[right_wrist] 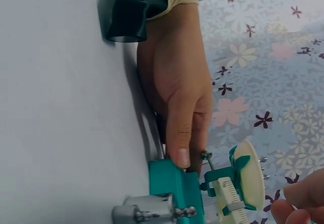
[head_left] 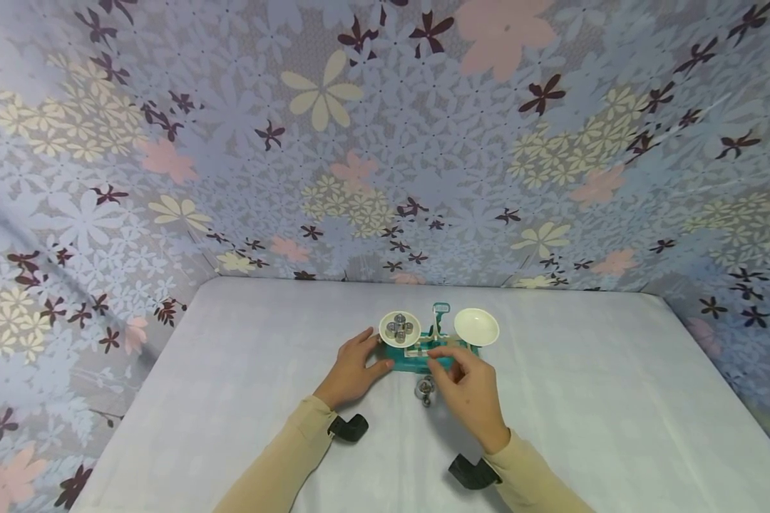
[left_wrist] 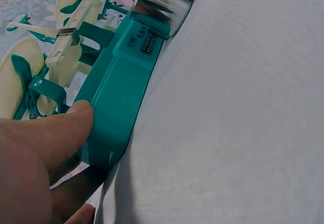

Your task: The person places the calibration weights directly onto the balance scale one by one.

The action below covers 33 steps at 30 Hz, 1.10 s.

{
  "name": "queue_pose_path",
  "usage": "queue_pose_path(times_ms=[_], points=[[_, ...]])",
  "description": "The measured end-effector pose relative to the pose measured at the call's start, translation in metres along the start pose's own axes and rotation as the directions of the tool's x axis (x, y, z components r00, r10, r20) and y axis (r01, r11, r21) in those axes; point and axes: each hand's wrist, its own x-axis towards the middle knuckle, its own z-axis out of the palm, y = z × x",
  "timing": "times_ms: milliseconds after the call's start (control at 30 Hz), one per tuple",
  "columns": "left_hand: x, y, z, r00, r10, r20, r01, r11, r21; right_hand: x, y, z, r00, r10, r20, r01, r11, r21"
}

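The left hand (head_left: 353,370) grips the left end of the student balance (left_wrist: 119,102), thumb on the front of the base and the other fingers round behind. The right hand (head_left: 465,392) hovers by the balance's beam (left_wrist: 86,10), fingers bent, thumb and forefinger tips close together; whether they pinch anything I cannot tell.

The step in hand looks like adjusting or checking the balance while the base is steadied. The next move seems to call for a light touch near the beam, without knocking the pans.

The balance sits on the white-covered counter (head_left: 616,392): teal base, cream graduated beam with a dark rider (left_wrist: 67,36). Its left pan (head_left: 385,338) holds four shiny metal weights (head_left: 401,333); its right pan (head_left: 477,326) shows a white interior. In front of the base stands a metal cylinder (left_wrist: 159,6) with smaller metal pieces (head_left: 426,402) beside it.
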Motion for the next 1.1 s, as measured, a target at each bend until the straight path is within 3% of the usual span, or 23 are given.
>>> queue_pose_path(times_ms=[567, 1100], points=[[-0.001, 0.000, 0.001, 1.000, 0.005, -0.003, -0.005, 1.000, 0.007, -0.015, 0.007, -0.001, 0.993, 0.085, 0.076, -0.088, 0.996, 0.032], [-0.001, -0.001, 0.001, 1.000, 0.015, -0.008, -0.015, 1.000, 0.010, -0.022, 0.014, -0.001, 0.967, 0.194, 0.164, -0.205, 0.977, 0.053]])
